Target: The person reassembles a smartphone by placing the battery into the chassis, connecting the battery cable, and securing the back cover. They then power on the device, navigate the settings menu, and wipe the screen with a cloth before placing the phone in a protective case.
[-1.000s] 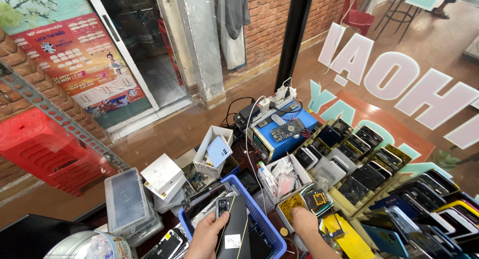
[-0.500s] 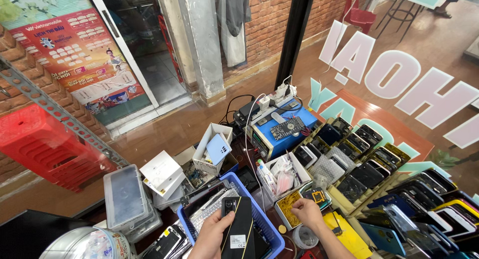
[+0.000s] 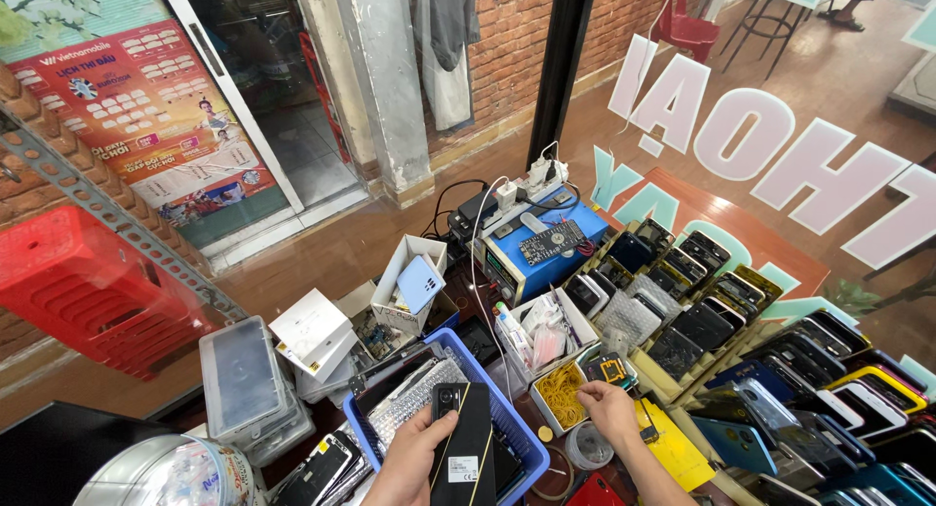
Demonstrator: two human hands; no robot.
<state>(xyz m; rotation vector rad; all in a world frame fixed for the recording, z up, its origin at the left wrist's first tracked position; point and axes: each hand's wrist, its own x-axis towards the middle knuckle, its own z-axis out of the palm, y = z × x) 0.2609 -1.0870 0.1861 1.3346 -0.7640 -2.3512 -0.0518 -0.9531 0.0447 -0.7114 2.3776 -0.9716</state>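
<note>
A person's left hand [image 3: 414,446] grips a black phone [image 3: 466,450] with a small white sticker, back side up, above a blue plastic basket [image 3: 507,418]. The right hand [image 3: 609,410], half a second ago pressed low among the clutter, has lifted and now hovers, fingers curled but holding nothing visible, over a white tray of yellow rubber bands [image 3: 563,394], suggesting the search for a part has shifted there. Just right of that hand lies a glossy yellow case [image 3: 678,447]. Beyond it, rows of phones [image 3: 702,301] stand in slotted racks. Farther off sits a boxy blue power unit [image 3: 546,248] with white cables.
</note>
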